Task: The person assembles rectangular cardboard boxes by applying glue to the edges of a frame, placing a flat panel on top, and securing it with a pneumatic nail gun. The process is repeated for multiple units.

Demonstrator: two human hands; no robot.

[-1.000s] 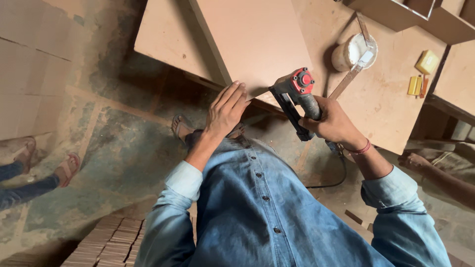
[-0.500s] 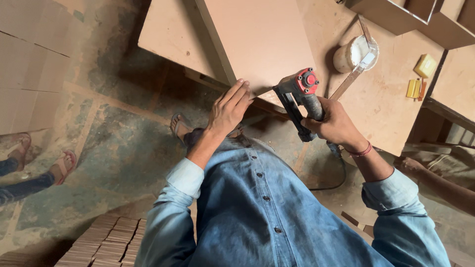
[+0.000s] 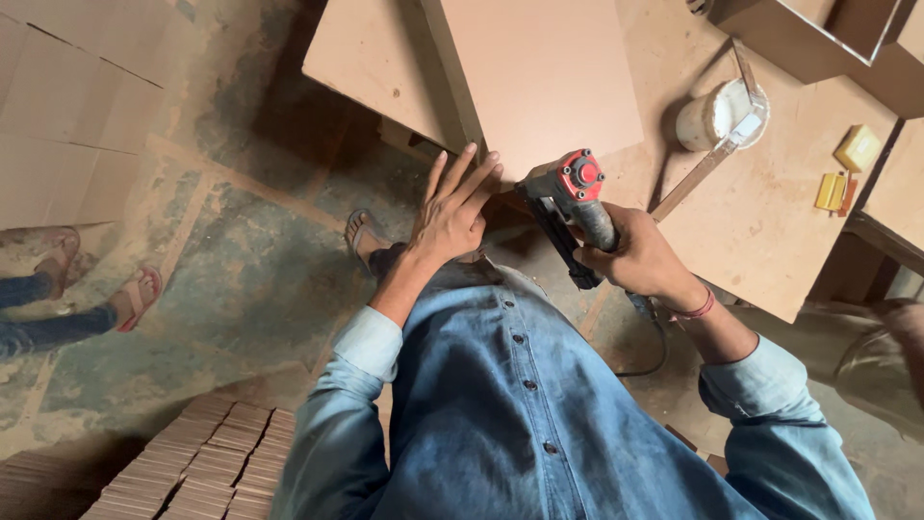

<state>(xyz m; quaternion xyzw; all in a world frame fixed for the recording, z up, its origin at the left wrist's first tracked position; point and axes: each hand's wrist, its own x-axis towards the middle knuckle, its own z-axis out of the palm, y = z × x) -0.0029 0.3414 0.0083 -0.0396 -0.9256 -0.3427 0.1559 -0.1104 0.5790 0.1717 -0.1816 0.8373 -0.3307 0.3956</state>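
My right hand (image 3: pixel 640 258) grips a black nail gun with a red cap (image 3: pixel 570 197), its nose at the near edge of a brown board (image 3: pixel 539 77). My left hand (image 3: pixel 452 212) lies flat, fingers spread, on that same near edge of the board, just left of the tool. The board stands on a larger plywood work table (image 3: pixel 760 221). A black hose runs from the tool down past my right wrist.
A white pot with a flat stick across it (image 3: pixel 717 116) and small yellow boxes (image 3: pixel 847 164) sit on the table at right. Another person's sandalled feet (image 3: pixel 106 284) stand at left. Stacked thin wood pieces (image 3: pixel 192 462) lie at bottom left. A wooden box frame (image 3: pixel 818 39) is at top right.
The view has shifted slightly. My left hand has slid a little along the board's edge and the nail gun stays at the edge beside it.
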